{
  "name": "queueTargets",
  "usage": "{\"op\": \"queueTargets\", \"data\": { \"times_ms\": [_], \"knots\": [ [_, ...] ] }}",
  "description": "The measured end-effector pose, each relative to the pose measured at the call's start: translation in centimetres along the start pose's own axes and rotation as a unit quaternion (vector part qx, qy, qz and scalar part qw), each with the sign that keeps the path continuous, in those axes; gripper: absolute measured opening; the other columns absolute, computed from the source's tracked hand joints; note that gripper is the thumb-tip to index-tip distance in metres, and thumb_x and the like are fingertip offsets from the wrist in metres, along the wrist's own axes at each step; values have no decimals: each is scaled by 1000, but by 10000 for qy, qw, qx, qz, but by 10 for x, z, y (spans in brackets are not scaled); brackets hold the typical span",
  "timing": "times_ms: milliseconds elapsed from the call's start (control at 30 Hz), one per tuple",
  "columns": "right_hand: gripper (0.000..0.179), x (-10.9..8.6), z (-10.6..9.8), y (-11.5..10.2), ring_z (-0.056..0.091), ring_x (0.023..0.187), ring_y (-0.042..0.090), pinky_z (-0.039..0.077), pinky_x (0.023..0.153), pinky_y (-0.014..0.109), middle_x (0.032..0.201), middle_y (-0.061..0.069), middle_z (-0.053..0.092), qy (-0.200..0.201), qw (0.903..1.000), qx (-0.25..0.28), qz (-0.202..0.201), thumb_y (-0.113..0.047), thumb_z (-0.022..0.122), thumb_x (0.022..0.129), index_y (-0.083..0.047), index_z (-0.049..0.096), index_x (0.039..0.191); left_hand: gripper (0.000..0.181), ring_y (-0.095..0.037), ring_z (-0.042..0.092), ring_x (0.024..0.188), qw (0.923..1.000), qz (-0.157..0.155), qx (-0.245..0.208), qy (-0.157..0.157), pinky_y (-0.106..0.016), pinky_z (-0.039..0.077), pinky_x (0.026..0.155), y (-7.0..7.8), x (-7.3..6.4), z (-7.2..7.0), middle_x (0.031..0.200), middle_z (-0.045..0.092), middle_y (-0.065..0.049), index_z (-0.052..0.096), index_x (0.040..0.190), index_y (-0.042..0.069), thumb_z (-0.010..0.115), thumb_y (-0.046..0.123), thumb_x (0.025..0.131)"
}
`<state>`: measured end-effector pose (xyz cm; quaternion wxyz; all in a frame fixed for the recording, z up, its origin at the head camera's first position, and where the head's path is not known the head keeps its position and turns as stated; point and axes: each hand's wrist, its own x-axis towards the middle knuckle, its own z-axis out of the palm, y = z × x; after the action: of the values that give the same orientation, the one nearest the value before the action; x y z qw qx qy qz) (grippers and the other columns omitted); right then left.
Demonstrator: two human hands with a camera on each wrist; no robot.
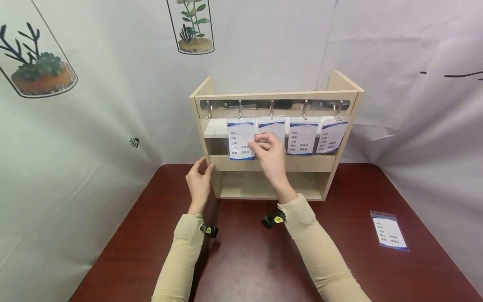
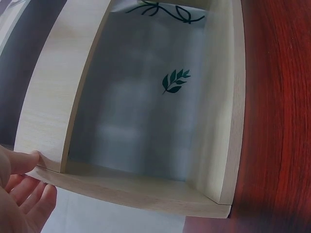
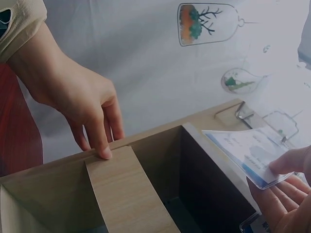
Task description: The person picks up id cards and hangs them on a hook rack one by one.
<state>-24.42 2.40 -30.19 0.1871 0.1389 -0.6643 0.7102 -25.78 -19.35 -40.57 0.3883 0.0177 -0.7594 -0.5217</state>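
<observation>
My left hand [image 1: 198,182] holds the left side of a pale wooden shelf unit [image 1: 271,163], its thumb on the front board [image 2: 53,97] and its fingers round the outer edge. With thumb and fingers my right hand [image 1: 272,161] pinches the lower right part of a white and blue ID badge [image 1: 238,140] in a clear sleeve. That badge's top is at the second hook [image 1: 240,109] from the left; whether it is fully on the hook I cannot tell. A second badge [image 1: 271,127] is partly hidden behind the right hand. Two more badges [image 1: 303,138] hang farther right.
A metal strip [image 1: 256,105] with several hooks runs along the unit's upper front. The leftmost hook [image 1: 209,110] carries no badge. Another badge [image 1: 390,230] lies on the dark red table [image 1: 241,260] at the right. A printed white curtain [image 1: 113,105] hangs behind.
</observation>
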Motion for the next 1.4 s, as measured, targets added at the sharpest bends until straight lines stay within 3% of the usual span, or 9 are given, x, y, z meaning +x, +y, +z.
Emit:
{"op": "queueTargets", "data": {
  "times_ms": [300, 633, 767, 1067, 1400],
  "knots": [
    [22, 1, -1, 5, 72, 80, 20, 55, 67, 26, 96, 14, 76, 49, 9996, -219, -156, -16, 78, 89, -3, 69, 103, 37, -30, 71, 101, 10000, 12, 63, -3, -45, 57, 85, -1, -1, 0, 114, 72, -19, 68, 126, -1, 76, 12, 92],
    [25, 0, -4, 13, 70, 76, 18, 58, 69, 32, 94, 17, 75, -22, 9996, 7, -279, -17, 78, 90, 1, 68, 105, 38, -29, 71, 102, 10000, 6, 20, -12, -45, 57, 85, 0, 0, 2, 116, 71, -18, 67, 127, 0, 75, 13, 93],
    [27, -2, -7, 16, 71, 74, 23, 60, 71, 40, 94, 19, 74, -66, 9997, 143, -195, -17, 79, 90, 3, 69, 105, 37, -29, 71, 101, 10000, 4, 29, 27, -44, 57, 85, 0, 1, 2, 115, 72, -18, 68, 126, 0, 75, 12, 92],
    [24, -8, -19, 22, 70, 83, 47, 60, 76, 43, 91, 20, 74, -148, 9994, 250, -185, -16, 78, 91, 3, 70, 103, 37, -30, 71, 99, 10000, 55, 37, 66, -44, 57, 84, -2, 3, 2, 113, 72, -18, 68, 125, -1, 76, 11, 91],
    [20, -15, -38, 30, 70, 83, 48, 60, 73, 41, 90, 21, 74, -130, 9997, 44, -207, -12, 77, 91, 4, 70, 101, 38, -30, 71, 99, 10000, 6, 60, 14, -45, 57, 84, -1, 1, 1, 114, 72, -18, 68, 126, 1, 76, 12, 92]
  ]
}}
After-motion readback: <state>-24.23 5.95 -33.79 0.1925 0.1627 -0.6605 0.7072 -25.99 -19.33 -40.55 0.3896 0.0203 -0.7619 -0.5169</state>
